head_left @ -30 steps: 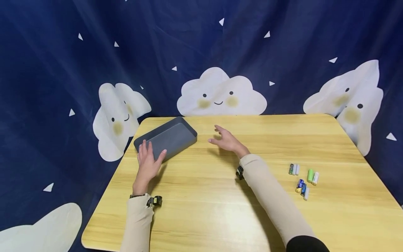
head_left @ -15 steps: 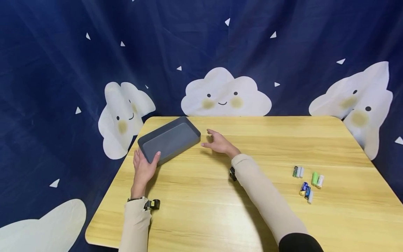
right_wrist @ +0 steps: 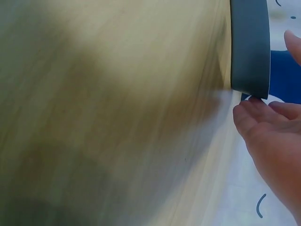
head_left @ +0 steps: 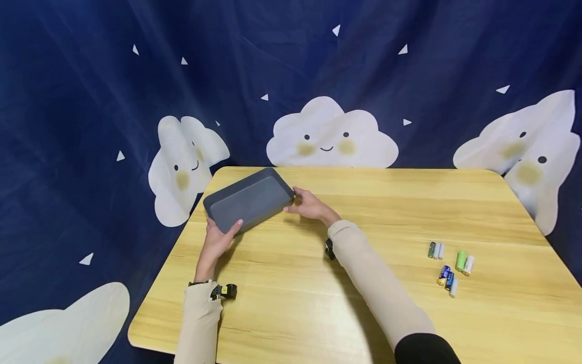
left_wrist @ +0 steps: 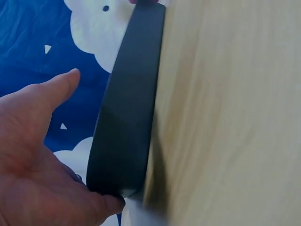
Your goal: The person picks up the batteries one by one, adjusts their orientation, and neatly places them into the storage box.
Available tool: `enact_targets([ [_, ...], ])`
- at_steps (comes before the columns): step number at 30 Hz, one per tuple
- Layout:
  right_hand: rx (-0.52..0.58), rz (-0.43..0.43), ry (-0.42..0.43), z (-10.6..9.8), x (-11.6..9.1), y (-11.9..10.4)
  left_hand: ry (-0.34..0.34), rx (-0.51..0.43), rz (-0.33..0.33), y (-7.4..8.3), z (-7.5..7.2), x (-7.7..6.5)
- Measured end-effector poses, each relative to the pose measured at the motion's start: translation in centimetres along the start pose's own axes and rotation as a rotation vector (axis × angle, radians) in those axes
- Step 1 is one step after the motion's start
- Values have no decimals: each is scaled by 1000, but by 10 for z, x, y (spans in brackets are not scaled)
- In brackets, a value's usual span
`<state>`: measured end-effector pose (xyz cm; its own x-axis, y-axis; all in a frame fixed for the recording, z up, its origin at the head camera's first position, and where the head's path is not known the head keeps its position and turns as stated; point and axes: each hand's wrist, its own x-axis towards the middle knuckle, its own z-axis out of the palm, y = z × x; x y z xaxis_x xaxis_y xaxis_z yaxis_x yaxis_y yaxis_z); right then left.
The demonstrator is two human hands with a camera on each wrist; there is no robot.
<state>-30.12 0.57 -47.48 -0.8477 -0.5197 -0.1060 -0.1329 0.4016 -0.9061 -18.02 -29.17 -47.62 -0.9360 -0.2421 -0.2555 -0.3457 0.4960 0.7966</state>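
A dark grey rectangular tray [head_left: 252, 202] lies at an angle at the table's far left, its inside bare. My left hand [head_left: 215, 245] is at its near-left corner. In the left wrist view, the fingertips [left_wrist: 113, 203] touch the end of the tray's wall [left_wrist: 124, 108], while the thumb [left_wrist: 63, 87] stands apart from it. At the opposite end is my right hand [head_left: 313, 208], thumb and fingers spread. The right wrist view has its fingertips [right_wrist: 244, 113] right at the tray's corner [right_wrist: 250, 56], the thumb held away.
Several batteries lie in small groups on the right of the wooden table [head_left: 364, 192]: a green one [head_left: 461, 261], a blue one [head_left: 443, 275] and a dark green one [head_left: 431, 249] among paler ones. A dark blue curtain [head_left: 218, 60] with cloud prints hangs behind the table.
My right hand has moved left to the tray's right end. The left hand has come down from over the tray to its near-left corner. The head view has shifted slightly.
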Motion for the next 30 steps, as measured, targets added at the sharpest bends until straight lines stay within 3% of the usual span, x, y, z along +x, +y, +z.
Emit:
enact_targets([
  [5,57,-32,-8,1,-1,3,-16,-155,27,-1,1,-3],
  [9,67,-73,-14,1,1,7,-14,-189,63,-3,0,-2],
  [16,105,3,39,5,-2,7,-21,-230,123,24,-6,-21],
  [22,116,-20,41,5,-5,8,-7,-259,151,12,0,-12],
  [30,104,19,97,3,-10,10,17,-181,207,-4,11,7],
])
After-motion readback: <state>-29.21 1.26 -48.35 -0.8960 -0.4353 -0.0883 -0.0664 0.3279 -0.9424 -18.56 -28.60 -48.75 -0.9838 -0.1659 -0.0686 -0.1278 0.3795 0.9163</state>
